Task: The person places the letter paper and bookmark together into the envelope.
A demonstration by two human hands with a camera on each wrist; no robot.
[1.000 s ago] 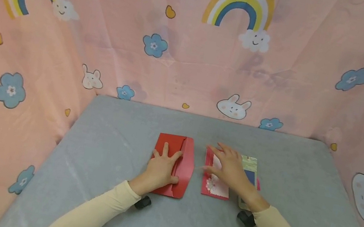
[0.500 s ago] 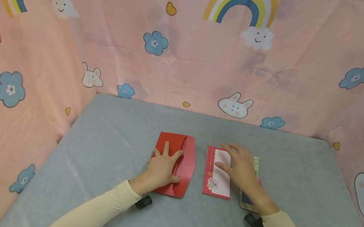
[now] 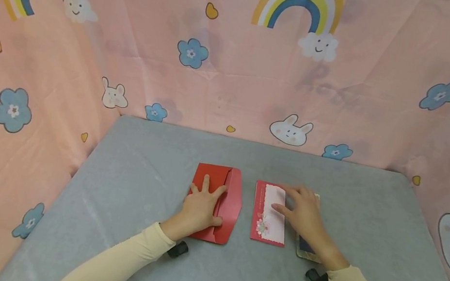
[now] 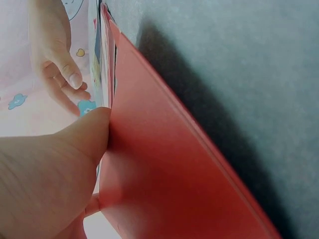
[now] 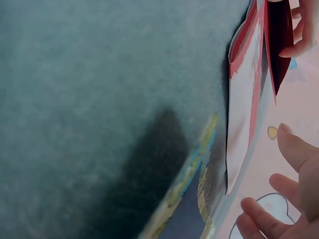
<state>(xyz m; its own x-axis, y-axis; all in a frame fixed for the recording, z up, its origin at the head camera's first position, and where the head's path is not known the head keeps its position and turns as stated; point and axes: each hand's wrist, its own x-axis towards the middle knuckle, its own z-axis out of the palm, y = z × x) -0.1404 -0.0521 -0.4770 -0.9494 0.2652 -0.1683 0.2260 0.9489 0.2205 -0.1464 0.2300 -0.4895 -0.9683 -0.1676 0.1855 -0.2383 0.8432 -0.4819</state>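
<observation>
My left hand point(image 3: 196, 209) rests with spread fingers on a red envelope point(image 3: 231, 205), its pink flap folded out to the right. In the left wrist view, my thumb lies at the edge of the envelope point(image 4: 159, 164). To the right lies a pink-and-white card point(image 3: 273, 217) with a flower print. My right hand point(image 3: 305, 217) hovers over the card's right edge, fingers loosely bent and nothing held. Beneath that hand and wrist, mostly hidden, is a flat piece with a dark blue middle and yellow-green border point(image 3: 305, 252). In the right wrist view, its patterned edge point(image 5: 192, 169) shows below my fingers.
A grey cloth-covered table point(image 3: 151, 158) lies under everything. Pink printed curtains point(image 3: 224, 86) enclose its back and sides. Black wrist devices sit under the left wrist point(image 3: 178, 250) and the right wrist point(image 3: 318, 279).
My right hand has drawn back to the right, uncovering most of the pink-and-white card and covering more of the blue-and-green piece. My left hand has stayed on the envelope.
</observation>
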